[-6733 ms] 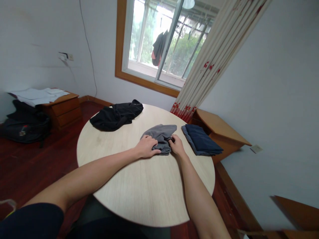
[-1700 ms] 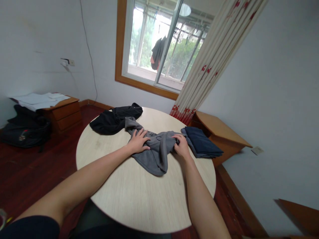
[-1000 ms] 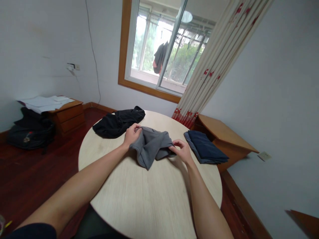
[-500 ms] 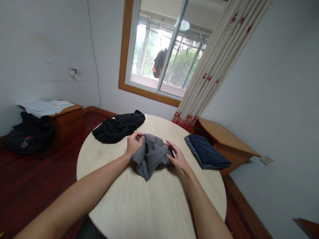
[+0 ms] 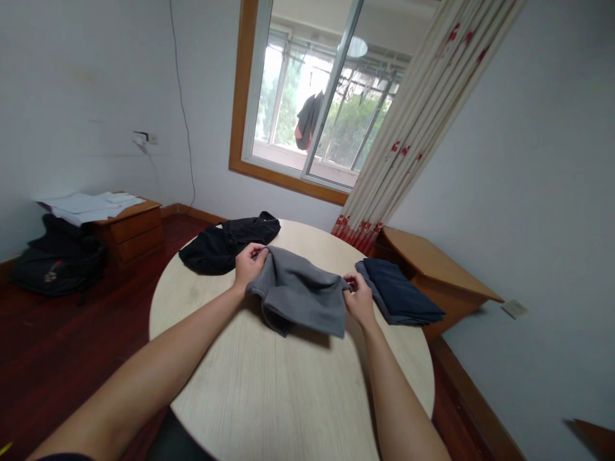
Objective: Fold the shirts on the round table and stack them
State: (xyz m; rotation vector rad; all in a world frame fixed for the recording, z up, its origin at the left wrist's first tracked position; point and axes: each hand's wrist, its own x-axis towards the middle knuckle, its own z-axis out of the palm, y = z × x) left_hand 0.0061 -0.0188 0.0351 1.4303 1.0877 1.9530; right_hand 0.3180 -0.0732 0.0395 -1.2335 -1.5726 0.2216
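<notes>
A grey piece of clothing (image 5: 307, 291) is stretched between my two hands, a little above the round table; its exact kind does not show. My left hand (image 5: 248, 264) pinches its upper left corner. At the opposite side, my right hand (image 5: 359, 297) grips the right edge with fingers closed. The cloth sags between them and its lower edge hangs down, casting a shadow on the tabletop. A crumpled black garment (image 5: 225, 243) lies just beyond my left hand. To the right of my right hand is a folded stack of dark blue and grey clothes (image 5: 401, 291).
The pale round table (image 5: 269, 397) stands before me. A wooden desk (image 5: 432, 262) is close behind its right side, near the curtain (image 5: 408, 128). At left are a small drawer cabinet (image 5: 137, 234) with papers on top and a black backpack (image 5: 57, 262) on the floor.
My hands have moved apart, and the bunched grey garment is now spread between them. My right hand, loosely open at the cloth before, has closed on its edge.
</notes>
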